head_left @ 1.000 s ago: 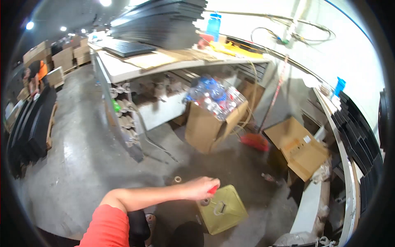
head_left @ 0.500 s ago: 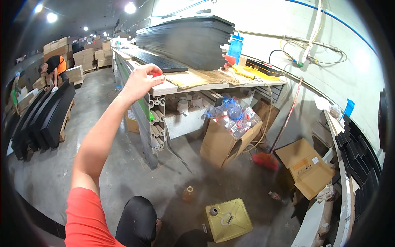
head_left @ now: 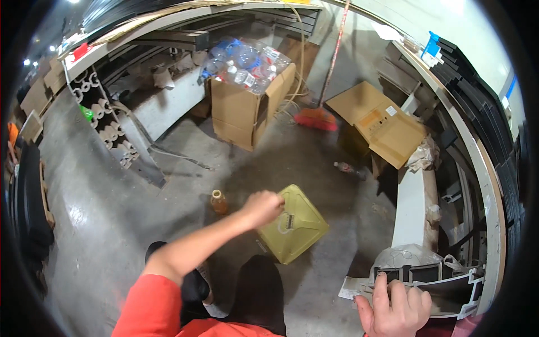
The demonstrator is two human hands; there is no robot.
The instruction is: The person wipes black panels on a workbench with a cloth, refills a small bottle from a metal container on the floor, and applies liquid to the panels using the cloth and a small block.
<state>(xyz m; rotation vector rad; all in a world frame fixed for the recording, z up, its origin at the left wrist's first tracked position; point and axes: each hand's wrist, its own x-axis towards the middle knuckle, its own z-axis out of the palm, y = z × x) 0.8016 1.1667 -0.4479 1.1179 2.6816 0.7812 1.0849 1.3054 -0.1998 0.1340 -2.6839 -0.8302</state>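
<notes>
My left hand (head_left: 264, 208) is closed, its fingers curled. It overlaps the upper left corner of a flat-topped, yellow-green metal can (head_left: 302, 222) on the floor. The can's spout is not visible, and whether the hand touches the can I cannot tell. Anything inside the fingers is hidden. At the lower right, my right hand (head_left: 400, 309) has its thumb and fingers apart and shows nothing held. It is nearest to a white frame (head_left: 463, 286) with dark slots and clear plastic film (head_left: 405, 255). A small amber bottle (head_left: 219, 202) stands left of the can.
A cardboard box (head_left: 238, 115) full of plastic bottles stands below the bench (head_left: 163, 21). Beside it are a red broom (head_left: 316, 119) and an opened carton (head_left: 387, 126). A plastic bottle (head_left: 348, 168) lies on the floor. Dark panels (head_left: 477, 101) line the right side.
My view has swung down and right. My left hand has left the bench top, where a red item now lies, and come over the can. My right hand has entered view.
</notes>
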